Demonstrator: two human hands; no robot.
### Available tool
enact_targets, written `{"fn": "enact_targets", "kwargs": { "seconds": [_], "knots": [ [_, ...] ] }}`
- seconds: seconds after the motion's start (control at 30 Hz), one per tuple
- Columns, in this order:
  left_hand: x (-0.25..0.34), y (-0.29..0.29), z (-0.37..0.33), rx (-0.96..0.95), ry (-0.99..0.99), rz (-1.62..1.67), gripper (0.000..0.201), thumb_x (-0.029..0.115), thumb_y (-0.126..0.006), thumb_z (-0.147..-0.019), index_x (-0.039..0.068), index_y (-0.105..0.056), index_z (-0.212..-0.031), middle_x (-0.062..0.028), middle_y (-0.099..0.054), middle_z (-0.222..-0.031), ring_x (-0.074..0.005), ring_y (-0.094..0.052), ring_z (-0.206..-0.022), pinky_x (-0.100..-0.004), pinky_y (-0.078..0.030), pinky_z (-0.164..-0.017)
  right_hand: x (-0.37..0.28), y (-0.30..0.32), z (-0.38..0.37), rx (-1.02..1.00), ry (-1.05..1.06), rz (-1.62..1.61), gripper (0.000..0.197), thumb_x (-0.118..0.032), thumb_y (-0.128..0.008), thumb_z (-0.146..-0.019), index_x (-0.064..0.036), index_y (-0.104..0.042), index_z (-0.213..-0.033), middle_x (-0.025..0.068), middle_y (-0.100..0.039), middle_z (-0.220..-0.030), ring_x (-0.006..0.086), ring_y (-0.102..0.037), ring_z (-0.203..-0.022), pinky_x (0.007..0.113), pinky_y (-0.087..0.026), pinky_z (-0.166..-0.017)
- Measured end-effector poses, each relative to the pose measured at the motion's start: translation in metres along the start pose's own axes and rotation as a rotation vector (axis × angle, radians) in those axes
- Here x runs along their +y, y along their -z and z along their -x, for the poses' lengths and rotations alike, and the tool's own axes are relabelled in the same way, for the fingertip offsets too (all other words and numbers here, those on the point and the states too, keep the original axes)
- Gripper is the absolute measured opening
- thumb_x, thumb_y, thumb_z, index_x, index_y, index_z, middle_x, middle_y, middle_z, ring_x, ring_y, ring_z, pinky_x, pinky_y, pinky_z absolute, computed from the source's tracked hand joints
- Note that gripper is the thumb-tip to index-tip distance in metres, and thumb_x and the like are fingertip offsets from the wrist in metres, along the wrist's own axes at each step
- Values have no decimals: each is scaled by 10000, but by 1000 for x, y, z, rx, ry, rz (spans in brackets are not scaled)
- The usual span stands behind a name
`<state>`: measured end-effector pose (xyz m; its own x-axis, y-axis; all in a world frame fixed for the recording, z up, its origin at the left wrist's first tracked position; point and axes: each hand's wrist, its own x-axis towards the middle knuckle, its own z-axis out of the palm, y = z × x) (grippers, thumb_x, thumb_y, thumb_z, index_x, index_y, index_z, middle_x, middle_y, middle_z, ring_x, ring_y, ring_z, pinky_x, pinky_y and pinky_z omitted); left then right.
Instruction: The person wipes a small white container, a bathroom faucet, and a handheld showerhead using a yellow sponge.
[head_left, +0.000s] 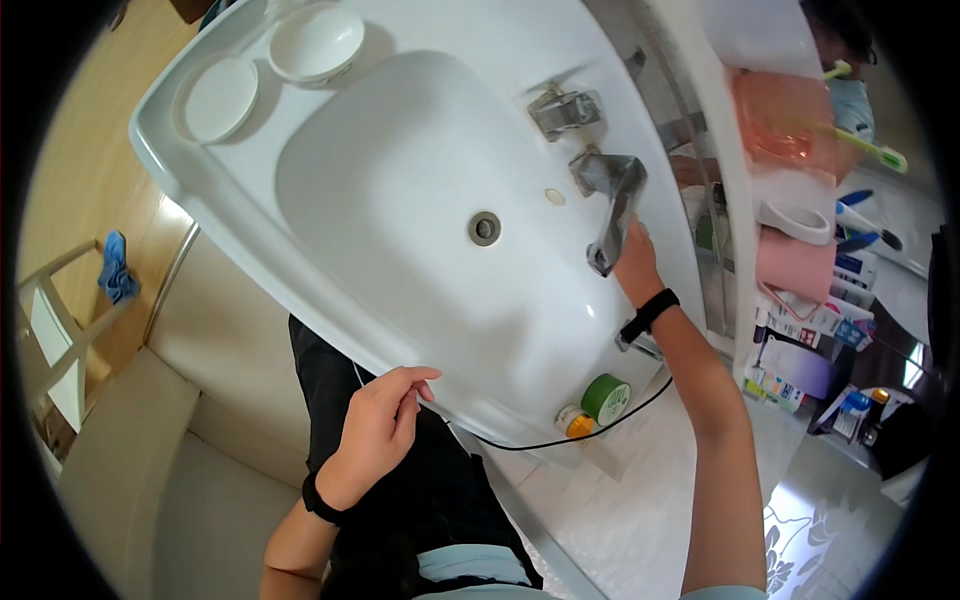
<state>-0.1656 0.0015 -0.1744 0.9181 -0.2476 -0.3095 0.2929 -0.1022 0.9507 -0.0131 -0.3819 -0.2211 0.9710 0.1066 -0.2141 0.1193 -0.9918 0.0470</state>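
Observation:
My right hand (637, 265) is at the chrome faucet spout (615, 205), on its wall side. The spout hides part of the hand, so I cannot tell whether its fingers grip anything. My left hand (378, 425) hovers by the near rim of the white sink (370, 200), its fingers loosely bent and nothing visible in them. Dark bands circle both wrists. Beside the spout stands a chrome tap handle (565, 112); a second one (640, 343) shows partly beneath my right wrist. The basin's round drain (485, 229) is uncovered.
A white bowl (317, 42) and a shallow white dish (217, 99) sit on the sink's far-left ledge. A green round container (606, 399) and a small orange-and-white jar (574, 422) stand at the near right corner, beside a black cable (520, 447). Toothbrushes and toiletries fill the right shelf.

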Motion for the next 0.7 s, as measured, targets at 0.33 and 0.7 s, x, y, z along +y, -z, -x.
{"fn": "enact_targets", "kwargs": {
  "seconds": [0.33,0.7],
  "knots": [
    [-25,10,2,3,41,88,351,-125,-448,-740,21,-586,-1027,-98,-579,-750,-231,-555,-610,-287,-450,-580,3,19,16,-222,-42,-204,438,-4,-548,-829,-18,-462,-1259,161,-599,-1104,293,-591,-990,362,-468,-855],
    [-41,22,-3,64,69,169,350,-160,-459,-740,21,-611,-998,-82,-587,-733,-203,-558,-616,-261,-450,-579,-70,-63,8,712,-523,-1700,260,-120,-566,-895,-27,-516,-1133,71,-560,-1111,169,-532,-1032,264,-449,-888]
  ]
}}
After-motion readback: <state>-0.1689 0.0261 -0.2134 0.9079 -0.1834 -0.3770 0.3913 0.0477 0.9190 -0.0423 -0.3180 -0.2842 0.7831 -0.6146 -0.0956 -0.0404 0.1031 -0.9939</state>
